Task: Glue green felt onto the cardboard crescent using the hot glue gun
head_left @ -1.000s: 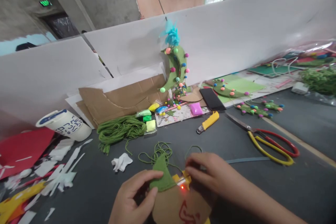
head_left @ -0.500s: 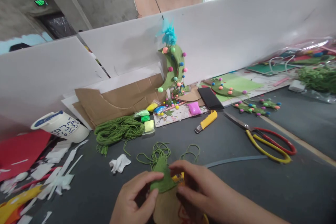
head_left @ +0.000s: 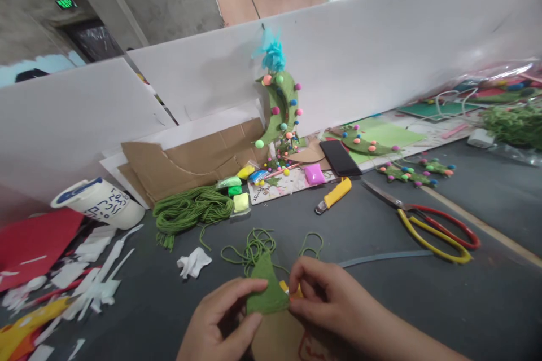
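Note:
Low in the view is a brown cardboard piece (head_left: 275, 333) with red marks, its pointed upper end covered in a green layer (head_left: 267, 292). My left hand (head_left: 226, 316) grips it from the left, fingers and thumb closed on the edge. At the right edge of the green part, my right hand (head_left: 324, 290) is closed in a pinch. Whatever sits between those fingertips is too small to make out. Loose green yarn (head_left: 256, 245) curls just beyond the tip. A bit of something yellow (head_left: 283, 287) peeks out beside my right fingers.
Scissors (head_left: 423, 223) and a yellow utility knife (head_left: 334, 196) lie beyond my right hand. A green yarn bundle (head_left: 192, 208), crumpled tissue (head_left: 193, 262) and white cup (head_left: 101, 203) are leftward. Behind stands a pom-pom-decorated green crescent (head_left: 292, 90) against the white partition (head_left: 359, 62).
My right fingers have drawn together into a tighter pinch at the green part's right edge. The cardboard piece and left hand have shifted slightly right.

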`<act>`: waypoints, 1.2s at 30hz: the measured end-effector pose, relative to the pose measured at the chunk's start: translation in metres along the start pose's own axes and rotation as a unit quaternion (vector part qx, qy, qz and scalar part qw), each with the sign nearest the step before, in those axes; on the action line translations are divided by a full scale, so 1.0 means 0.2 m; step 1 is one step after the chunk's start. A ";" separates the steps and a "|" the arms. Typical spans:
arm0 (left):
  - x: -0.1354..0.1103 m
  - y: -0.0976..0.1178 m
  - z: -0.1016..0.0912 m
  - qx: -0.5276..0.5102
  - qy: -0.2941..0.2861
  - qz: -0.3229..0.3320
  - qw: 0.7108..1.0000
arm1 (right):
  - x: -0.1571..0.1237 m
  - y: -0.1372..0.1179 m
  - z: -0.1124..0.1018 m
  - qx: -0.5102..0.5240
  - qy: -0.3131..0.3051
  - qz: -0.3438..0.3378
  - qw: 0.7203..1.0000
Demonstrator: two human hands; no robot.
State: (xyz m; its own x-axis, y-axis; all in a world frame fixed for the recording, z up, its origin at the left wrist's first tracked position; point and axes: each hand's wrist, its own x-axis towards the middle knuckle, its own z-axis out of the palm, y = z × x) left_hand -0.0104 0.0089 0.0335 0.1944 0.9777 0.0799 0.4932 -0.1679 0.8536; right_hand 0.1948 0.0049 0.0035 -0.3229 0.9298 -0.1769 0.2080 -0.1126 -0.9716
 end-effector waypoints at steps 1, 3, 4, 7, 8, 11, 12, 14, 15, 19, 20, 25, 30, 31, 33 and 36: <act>0.00 0.00 0.00 -0.004 0.004 -0.005 1.000 | 0.00 0.00 0.00 0.005 0.004 -0.001 1.000; -0.01 0.00 0.00 -0.010 0.007 -0.012 1.000 | 0.00 0.00 -0.01 -0.008 0.005 -0.006 1.000; -0.01 0.00 0.00 -0.012 0.006 -0.014 1.000 | 0.00 0.00 -0.02 -0.022 0.003 -0.012 1.000; -0.01 0.00 0.00 -0.023 0.004 -0.024 0.999 | 0.00 -0.01 -0.03 -0.074 0.007 -0.042 0.996; -0.01 0.00 0.00 -0.027 0.003 -0.025 0.999 | 0.00 -0.01 -0.03 -0.087 0.009 -0.053 0.995; -0.01 0.00 0.00 -0.030 -0.003 -0.022 0.999 | 0.00 -0.01 -0.04 -0.103 0.011 -0.068 0.992; -0.01 0.00 0.00 -0.028 -0.003 -0.021 0.999 | 0.00 -0.01 -0.04 -0.105 0.008 -0.068 0.992; -0.01 0.00 0.00 -0.024 -0.003 -0.019 1.000 | 0.00 -0.01 -0.03 -0.109 0.002 -0.071 0.992; -0.01 0.00 0.00 -0.025 -0.003 -0.020 0.999 | 0.00 -0.01 -0.03 -0.110 0.000 -0.074 0.991; -0.01 0.00 0.00 -0.029 -0.003 -0.024 0.999 | 0.00 -0.02 -0.04 -0.114 -0.006 -0.084 0.990; -0.01 0.00 0.00 -0.028 -0.001 -0.025 0.999 | -0.01 -0.03 -0.03 -0.113 -0.009 -0.084 0.990; -0.01 0.01 0.02 -0.040 0.012 -0.034 0.999 | 0.00 -0.03 -0.03 -0.117 0.002 -0.079 0.990; -0.01 0.02 0.05 -0.104 0.029 -0.075 0.991 | 0.00 -0.03 -0.02 -0.120 0.005 -0.068 0.990; -0.01 0.02 0.05 -0.117 0.030 -0.081 0.989 | 0.00 -0.03 -0.02 -0.116 0.004 -0.064 0.991; -0.01 0.02 0.06 -0.129 0.033 -0.096 0.986 | 0.00 -0.03 -0.02 -0.103 0.001 -0.052 0.993; -0.01 0.01 0.09 -0.147 0.040 -0.119 0.981 | 0.00 -0.01 -0.01 -0.085 -0.004 -0.032 0.996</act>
State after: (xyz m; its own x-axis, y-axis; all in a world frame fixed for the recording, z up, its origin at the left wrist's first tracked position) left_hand 0.0052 0.0046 0.0270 0.0305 0.9936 -0.1085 0.2490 0.0976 0.9636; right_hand 0.1962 0.0068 0.0064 -0.3481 0.9301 -0.1172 0.3406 0.0089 -0.9402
